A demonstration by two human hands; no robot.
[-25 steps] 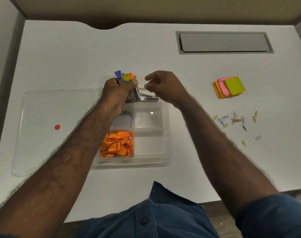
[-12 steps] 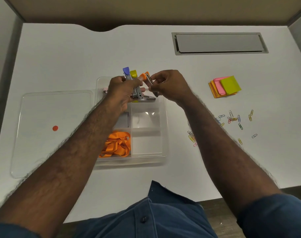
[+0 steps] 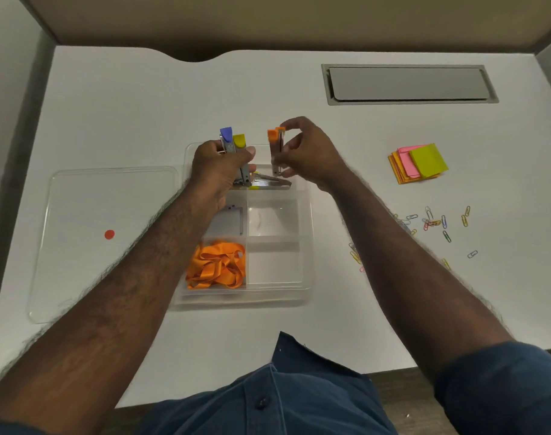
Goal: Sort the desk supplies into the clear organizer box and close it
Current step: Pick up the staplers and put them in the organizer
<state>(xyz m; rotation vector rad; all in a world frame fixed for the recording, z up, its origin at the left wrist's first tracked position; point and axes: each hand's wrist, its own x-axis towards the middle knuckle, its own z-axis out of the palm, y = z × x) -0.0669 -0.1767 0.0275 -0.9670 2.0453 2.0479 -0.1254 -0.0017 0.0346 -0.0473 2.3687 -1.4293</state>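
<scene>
Over far end of organizer box (image 3: 304,240), mid-desk: left hand (image 3: 219,171) clamped on purple- and yellow-capped staplers (image 3: 233,146), upright. Right hand (image 3: 305,152) pinches orange-capped stapler (image 3: 276,149) upright, now pulled apart from left bundle; half second ago they touched. Lid (image 3: 110,243) left of box; sticky notes (image 3: 418,163), paper clips (image 3: 437,224) toward right edge.

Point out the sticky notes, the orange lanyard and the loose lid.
sticky notes (image 3: 418,164): head view, on the pink sheet of the stack.
orange lanyard (image 3: 217,265): head view, middle of the bundle.
lid (image 3: 79,246): head view, its flat clear panel.
</scene>
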